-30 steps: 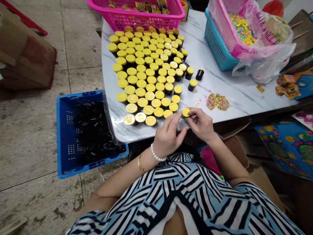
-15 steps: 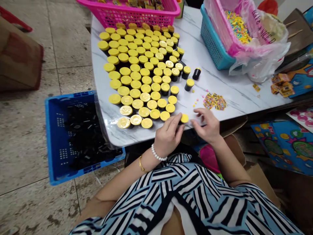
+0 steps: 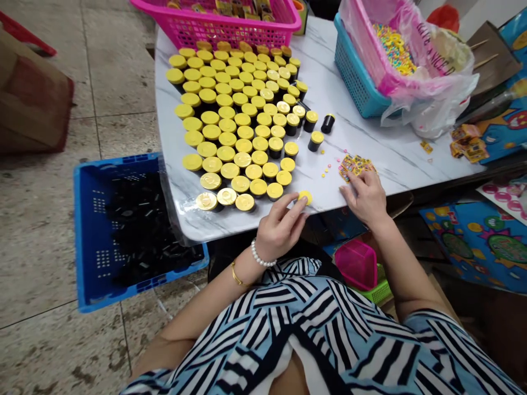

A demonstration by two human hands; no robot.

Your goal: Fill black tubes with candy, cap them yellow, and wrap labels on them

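My left hand (image 3: 282,225) is at the table's near edge, its fingers closed about a small black canister with a yellow lid (image 3: 305,197). Only the lid shows well; the body is mostly hidden by the fingers. Over a small heap of printed yellow-orange packets (image 3: 354,164) reaches my right hand (image 3: 365,198), fingertips at the heap's near side and thumb apart from the index finger. Many similar yellow-lidded canisters (image 3: 242,145) stand close together to the left. A few tiny pink and yellow candies (image 3: 325,171) lie loose between the canisters and the packets.
A pink basket (image 3: 222,30) of packets stands at the back. On the right, a blue basket (image 3: 358,71) supports a plastic-lined pink one holding colourful candies (image 3: 393,49). One canister (image 3: 328,123) lies tipped. On the floor is a blue crate (image 3: 88,236) of black pieces.
My right hand has moved right, from beside the held canister to the packet heap. My left hand stays at the canister, its fingers now farther over the lid.
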